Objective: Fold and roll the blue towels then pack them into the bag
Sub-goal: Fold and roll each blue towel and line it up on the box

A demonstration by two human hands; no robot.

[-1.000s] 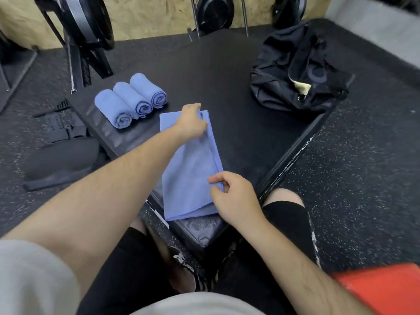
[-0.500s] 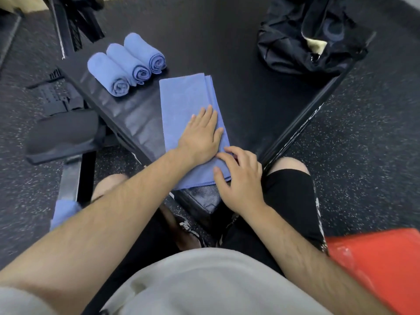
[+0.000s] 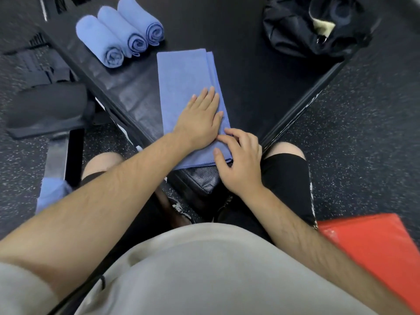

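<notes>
A blue towel [image 3: 184, 78], folded into a long strip, lies flat on the black platform [image 3: 250, 76] and runs away from me. My left hand [image 3: 200, 119] presses flat on its near half with straight fingers. My right hand [image 3: 241, 162] rests on the towel's near right corner, fingers bent, thumb lying on the cloth; no pinch is visible. Three rolled blue towels [image 3: 120, 32] lie side by side at the platform's far left. The black bag [image 3: 313, 26] sits at the far right, its mouth open.
Another piece of blue cloth [image 3: 50, 194] lies low on the left beside my knee. A black padded bench part [image 3: 45, 110] stands left of the platform. A red mat [image 3: 375, 246] lies on the speckled floor at the right. My knees straddle the platform's near corner.
My left hand slid from the towel's far end back to its near half and now lies flat. My right hand stayed at the near right corner. My head has tilted down.
</notes>
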